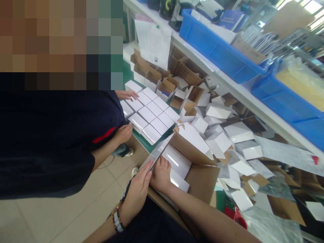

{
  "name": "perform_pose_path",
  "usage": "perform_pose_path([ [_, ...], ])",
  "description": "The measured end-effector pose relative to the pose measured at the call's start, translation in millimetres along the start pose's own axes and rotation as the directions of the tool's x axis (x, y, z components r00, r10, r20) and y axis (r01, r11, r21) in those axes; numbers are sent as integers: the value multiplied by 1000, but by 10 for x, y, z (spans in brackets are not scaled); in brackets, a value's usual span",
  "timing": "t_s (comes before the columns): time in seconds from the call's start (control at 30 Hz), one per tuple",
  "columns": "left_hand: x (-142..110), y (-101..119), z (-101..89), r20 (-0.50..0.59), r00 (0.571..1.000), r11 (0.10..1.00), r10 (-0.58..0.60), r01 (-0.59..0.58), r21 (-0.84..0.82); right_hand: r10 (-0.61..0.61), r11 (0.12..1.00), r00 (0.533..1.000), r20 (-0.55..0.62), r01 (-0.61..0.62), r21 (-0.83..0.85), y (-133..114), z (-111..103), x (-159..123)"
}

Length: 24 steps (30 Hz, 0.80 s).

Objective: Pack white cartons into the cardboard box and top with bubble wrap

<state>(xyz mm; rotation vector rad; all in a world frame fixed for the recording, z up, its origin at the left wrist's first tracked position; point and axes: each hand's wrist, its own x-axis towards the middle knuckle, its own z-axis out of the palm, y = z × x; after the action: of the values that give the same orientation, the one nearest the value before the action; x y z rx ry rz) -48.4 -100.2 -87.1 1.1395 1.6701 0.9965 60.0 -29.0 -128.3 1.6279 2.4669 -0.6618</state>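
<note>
The big brown box (204, 182) is open right in front of the person, with shiny white boxes (177, 158) inside. The left hand (135, 187) lies flat on its outer side, grip unclosed. The right hand (162, 176) reaches inside it; I cannot tell what its grip has. Past the big brown box, another person's hand (130, 95) touches neat white packs (155, 112) on the green desk (150, 147).

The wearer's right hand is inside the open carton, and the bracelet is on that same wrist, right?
Not quite: the head view shows the bracelet at the wrist of the left hand. The right hand is indeed inside the open carton.
</note>
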Motion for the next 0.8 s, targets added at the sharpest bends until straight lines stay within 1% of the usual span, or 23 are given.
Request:
perform_pose_path([
  [0.13, 4, 3, 12, -17, 1000, 1000, 10, -9, 1, -20, 1000, 1000, 7, 20, 5, 10, 21, -31],
  [0.27, 8, -14, 18, -35, 999, 1000, 26, -26, 3, -26, 1000, 1000, 9, 26, 10, -18, 81, 14],
  [0.33, 10, -28, 12, -36, 998, 999, 45, -45, 9, -19, 1000, 999, 26, 19, 10, -3, 34, 49],
  [0.37, 12, -32, 7, -34, 998, 999, 50, -50, 13, -28, 1000, 998, 58, 27, 10, 31, -28, 53],
  [0.4, 13, -34, 0, -29, 998, 999, 51, -50, 17, -34, 999, 993, 115, 33, 4, 90, -116, 42],
  [0.43, 14, -31, -7, -24, 999, 999, 47, -47, 20, -32, 999, 980, 197, 38, -25, 173, -225, 10],
  [0.47, 14, -23, -15, -21, 999, 999, 39, -39, 21, -24, 996, 956, 294, 47, -71, 278, -346, -42],
  [0.53, 12, 3, -30, -13, 1000, 999, 28, -28, 16, 64, 971, 882, 468, 53, -233, 522, -585, -185],
  [0.57, 11, 19, -36, -7, 1000, 1000, 28, -28, 9, 100, 955, 857, 506, 60, -290, 643, -682, -260],
  [0.6, 9, 33, -42, -1, 1000, 1000, 30, -30, -2, 121, 940, 839, 531, 75, -333, 751, -755, -323],
  [0.67, 8, 52, -52, 5, 999, 999, 38, -37, -21, 122, 925, 826, 551, 107, -365, 905, -817, -390],
  [0.73, 7, 50, -58, 8, 999, 999, 42, -41, -25, 116, 916, 819, 561, 130, -378, 974, -781, -372],
  [0.8, 4, 32, -59, 16, 999, 999, 45, -45, -19, 122, 910, 814, 568, 137, -392, 985, -699, -305],
])
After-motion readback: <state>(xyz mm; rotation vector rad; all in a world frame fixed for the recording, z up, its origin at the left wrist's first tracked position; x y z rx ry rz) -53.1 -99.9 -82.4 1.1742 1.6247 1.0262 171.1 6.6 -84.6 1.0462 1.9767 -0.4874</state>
